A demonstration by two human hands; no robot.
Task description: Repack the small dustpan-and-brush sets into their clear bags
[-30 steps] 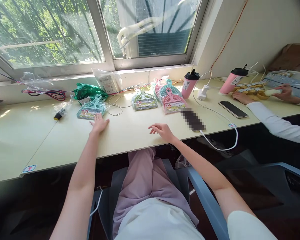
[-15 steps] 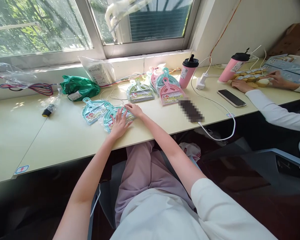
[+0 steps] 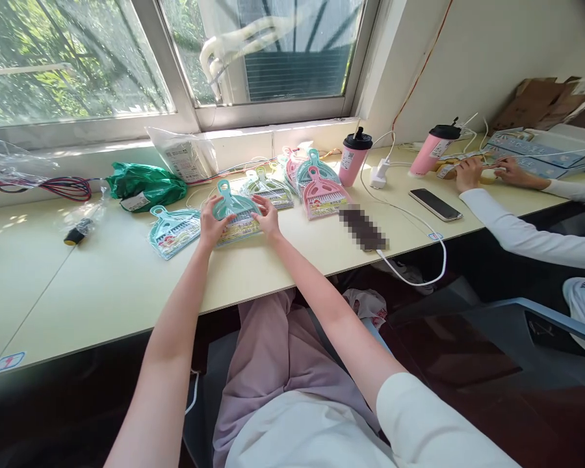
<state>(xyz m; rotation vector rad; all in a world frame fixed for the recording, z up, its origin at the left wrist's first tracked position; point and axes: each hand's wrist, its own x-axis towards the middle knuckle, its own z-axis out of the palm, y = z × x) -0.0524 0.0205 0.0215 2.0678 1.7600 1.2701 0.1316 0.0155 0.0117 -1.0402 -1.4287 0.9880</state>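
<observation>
Between my two hands is a teal toy dustpan with a brush, in clear wrapping (image 3: 236, 207). My left hand (image 3: 211, 224) grips its left edge, thumb on the front. On its right edge, my right hand (image 3: 268, 218) closes with thumb and fingers. Just left of it lies another teal dustpan set (image 3: 174, 231) on the table. Behind my right hand is a green dustpan set (image 3: 268, 188). Farther right, a pink dustpan set (image 3: 325, 194) rests in front of a teal one (image 3: 316, 168), with another pink one partly hidden behind.
On the table (image 3: 121, 279) are a green plastic bag (image 3: 146, 185), a yellow-black item in clear wrap (image 3: 79, 229), a pink cup (image 3: 355, 156), a charger (image 3: 380, 172) and a phone (image 3: 435, 204). A co-worker's hands (image 3: 469, 174) are at the right.
My hands, flat over the teal dustpan set before, now grip it at both sides; it sits farther back and more upright. The view has shifted slightly. The co-worker's hands have moved closer together.
</observation>
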